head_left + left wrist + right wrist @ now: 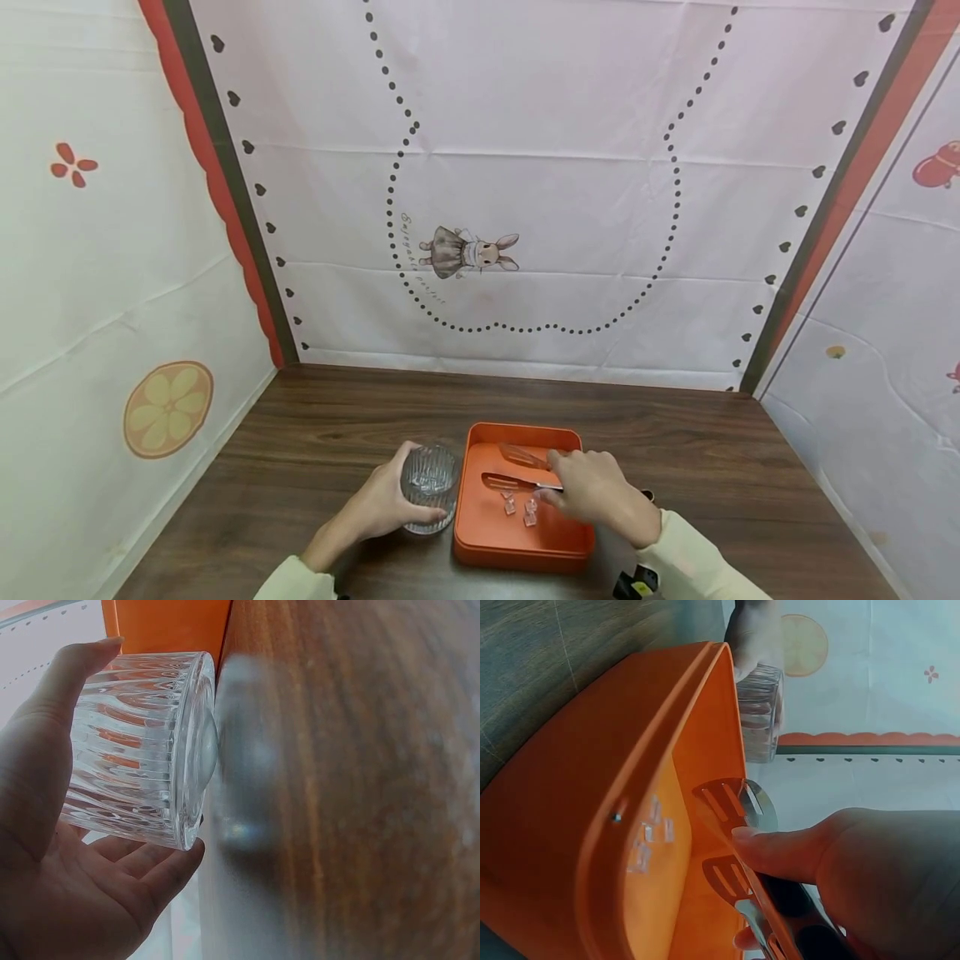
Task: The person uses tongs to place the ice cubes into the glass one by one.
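My left hand (386,498) grips a clear ribbed glass (430,487), thumb on one side and fingers round the other. In the left wrist view the base of the glass (196,754) is right at the wooden table. An orange tray (521,560) stands just right of it. Over the tray, my right hand (596,490) holds metal tongs (546,487) with slotted ends and black grips (787,896). The two tong ends are spread apart, with nothing between them. Several small clear cubes (530,518) lie on the tray floor, near the tongs.
The dark wooden table (360,408) extends around the tray. A white printed cloth (540,200) with a rabbit picture hangs behind it, and similar cloths (67,317) flank the left and right sides. The tray has raised walls on all sides.
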The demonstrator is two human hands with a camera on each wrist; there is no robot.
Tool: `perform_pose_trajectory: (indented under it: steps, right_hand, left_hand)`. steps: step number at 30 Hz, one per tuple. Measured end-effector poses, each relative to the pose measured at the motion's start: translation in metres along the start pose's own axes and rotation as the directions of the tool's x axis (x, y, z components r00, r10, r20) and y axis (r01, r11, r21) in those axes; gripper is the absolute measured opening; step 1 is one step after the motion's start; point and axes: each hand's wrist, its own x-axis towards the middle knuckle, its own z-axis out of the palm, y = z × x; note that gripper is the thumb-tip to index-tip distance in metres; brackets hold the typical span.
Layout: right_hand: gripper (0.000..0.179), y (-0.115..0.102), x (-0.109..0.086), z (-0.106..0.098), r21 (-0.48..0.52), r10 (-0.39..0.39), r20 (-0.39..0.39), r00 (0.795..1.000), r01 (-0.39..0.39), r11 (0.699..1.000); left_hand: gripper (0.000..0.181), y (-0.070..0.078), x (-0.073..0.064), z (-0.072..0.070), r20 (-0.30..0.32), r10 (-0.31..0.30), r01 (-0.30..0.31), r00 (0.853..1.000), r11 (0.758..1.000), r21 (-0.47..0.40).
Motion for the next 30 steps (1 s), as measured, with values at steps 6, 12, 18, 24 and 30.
perform_pose_trajectory:
  steps: [6,12,18,24,30]
  right_hand:
    - [0.038,0.0,0.0,0.004,0.018,-0.002,0.001,1.0,0.002,1.0]
    - [0.035,0.001,0.001,0.007,0.001,0.001,0.015,1.0,-0.001,1.0]
    - [0.034,0.0,0.002,0.009,-0.027,0.025,0.035,0.999,-0.024,0.999]
    - [0.031,0.0,0.002,0.013,-0.024,0.032,0.044,0.999,-0.031,0.999]
    - [0.025,0.002,0.0,0.016,-0.001,0.001,0.007,1.0,-0.001,1.0]
  left_hand:
    - [0.091,-0.001,-0.001,0.0,0.001,0.013,-0.013,1.0,1.0,-0.005]
    - [0.091,-0.001,-0.001,0.0,0.0,0.018,-0.018,1.0,1.0,-0.003]
    - [0.091,-0.001,-0.001,0.0,0.0,0.015,-0.015,1.0,1.0,-0.003]
    - [0.092,-0.001,-0.001,0.0,0.0,0.008,-0.008,1.0,1.0,0.0]
    - [0.092,-0.001,0.0,0.0,-0.007,0.006,-0.006,1.0,1.0,0.013]
